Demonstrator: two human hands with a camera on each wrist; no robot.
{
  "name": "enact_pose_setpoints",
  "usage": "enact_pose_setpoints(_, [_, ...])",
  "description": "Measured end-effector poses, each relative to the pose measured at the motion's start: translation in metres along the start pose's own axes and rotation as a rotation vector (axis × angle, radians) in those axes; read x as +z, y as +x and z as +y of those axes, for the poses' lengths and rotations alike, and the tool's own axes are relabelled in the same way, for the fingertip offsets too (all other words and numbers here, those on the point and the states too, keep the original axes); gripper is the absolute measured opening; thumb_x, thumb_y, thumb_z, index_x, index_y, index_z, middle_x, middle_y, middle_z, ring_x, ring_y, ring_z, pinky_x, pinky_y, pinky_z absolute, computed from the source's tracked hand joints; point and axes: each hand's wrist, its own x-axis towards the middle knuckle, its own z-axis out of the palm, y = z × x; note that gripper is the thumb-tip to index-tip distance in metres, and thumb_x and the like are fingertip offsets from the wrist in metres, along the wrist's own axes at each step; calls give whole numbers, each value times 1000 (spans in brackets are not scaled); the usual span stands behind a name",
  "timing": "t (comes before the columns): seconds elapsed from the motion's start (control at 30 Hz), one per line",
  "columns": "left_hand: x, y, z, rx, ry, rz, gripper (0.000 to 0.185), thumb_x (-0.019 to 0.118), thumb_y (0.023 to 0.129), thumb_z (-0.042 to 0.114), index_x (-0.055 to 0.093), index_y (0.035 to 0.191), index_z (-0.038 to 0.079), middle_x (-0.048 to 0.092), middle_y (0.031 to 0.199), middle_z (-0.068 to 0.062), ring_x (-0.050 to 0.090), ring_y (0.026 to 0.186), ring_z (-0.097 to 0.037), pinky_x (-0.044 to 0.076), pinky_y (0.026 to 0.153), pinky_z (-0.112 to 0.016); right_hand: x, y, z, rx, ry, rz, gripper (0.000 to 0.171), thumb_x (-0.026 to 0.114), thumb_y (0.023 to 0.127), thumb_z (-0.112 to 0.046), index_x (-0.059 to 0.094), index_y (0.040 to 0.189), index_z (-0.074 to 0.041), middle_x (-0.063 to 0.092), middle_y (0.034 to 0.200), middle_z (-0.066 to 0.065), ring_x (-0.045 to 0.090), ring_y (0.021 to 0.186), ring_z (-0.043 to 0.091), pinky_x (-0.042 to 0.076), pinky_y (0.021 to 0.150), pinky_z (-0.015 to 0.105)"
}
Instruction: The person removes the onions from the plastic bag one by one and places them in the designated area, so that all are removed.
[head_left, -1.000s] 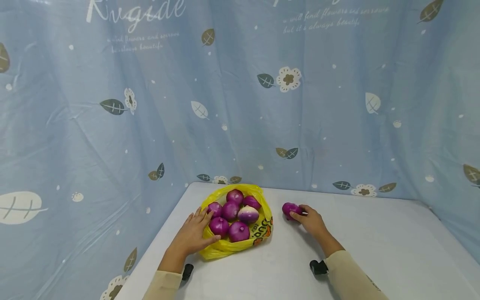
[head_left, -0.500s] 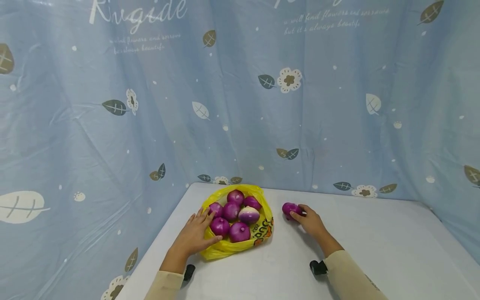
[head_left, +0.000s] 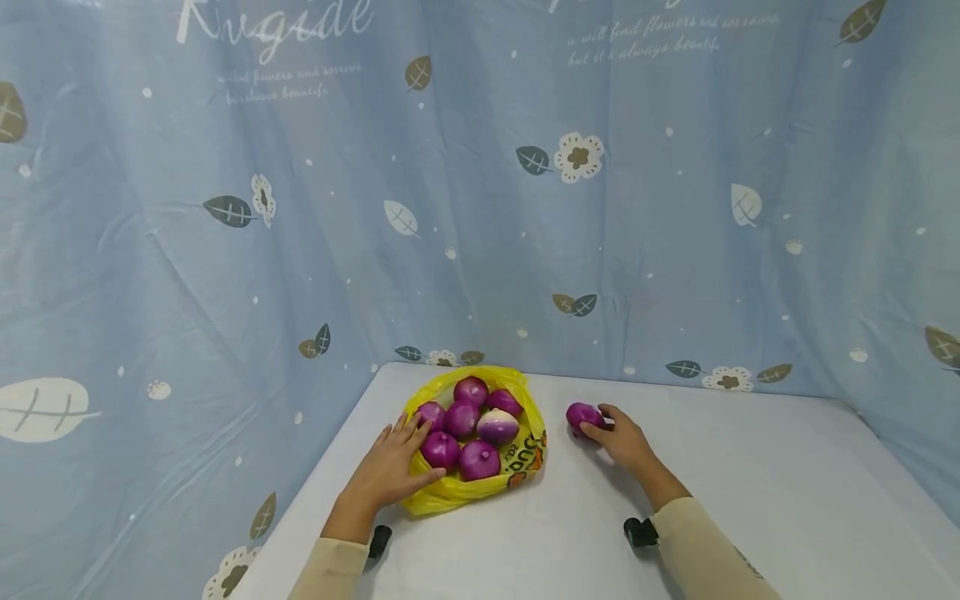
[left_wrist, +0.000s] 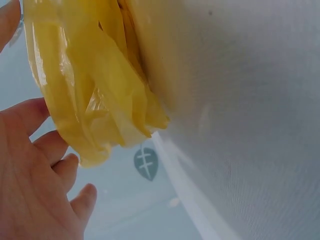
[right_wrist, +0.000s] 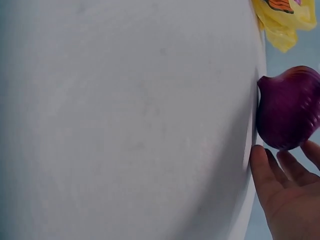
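At centre frame, our right hand (head_left: 624, 442) curls its fingertips round a lone purple onion (head_left: 583, 416) on the white table (head_left: 750, 500) — firm, round and smooth-skinned, we judge, best cupped round its widest part. Lower left, our left hand (head_left: 390, 468) lies spread on the thin, crinkly yellow bag (head_left: 450, 492) of onions (head_left: 468, 433).

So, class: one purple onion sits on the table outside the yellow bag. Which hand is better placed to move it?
The right hand: its fingers already touch the loose purple onion. The left hand rests on the yellow bag, on its far side from that onion.
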Motion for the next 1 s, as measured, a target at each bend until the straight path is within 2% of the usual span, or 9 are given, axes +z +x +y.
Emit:
enact_pose_setpoints(0.3, [0,0,0,-7,1,-12,92,47,85,75,33,153,14,31,156,-12,14,146,-32,13,116,-52,-4,-6,-8,-35,3,32,71,62,93,-43,39,144,1,41,144,26,41,129,45,38,100,61])
enact_pose_setpoints(0.53, [3,-2,1,9,12,1,93,49,85,74,34,152,12,31,156,-10,16,145,-32,13,115,-52,-3,-12,-20,-73,-3,147,59,64,93,-35,49,139,-1,45,141,27,38,132,45,33,103,62])
enact_pose_setpoints(0.67, [4,-2,1,16,23,6,93,49,85,73,33,153,11,29,157,-9,16,146,-31,13,116,-52,1,-15,-28,-95,41,199,53,67,93,-30,54,136,-2,49,138,25,46,126,44,37,102,58])
enact_pose_setpoints(0.83, [4,-2,1,28,26,14,93,49,85,74,35,152,11,31,156,-9,17,145,-31,14,115,-52,8,-16,-42,-126,106,199,50,69,92,-30,57,133,-3,58,128,20,54,119,36,43,100,51])
enact_pose_setpoints(1.0, [2,-1,5,39,22,14,93,51,84,73,36,151,11,31,156,-9,18,145,-32,16,115,-53,19,-17,-55,-160,98,165,49,69,91,-33,59,130,-5,64,119,14,58,110,29,47,95,47])
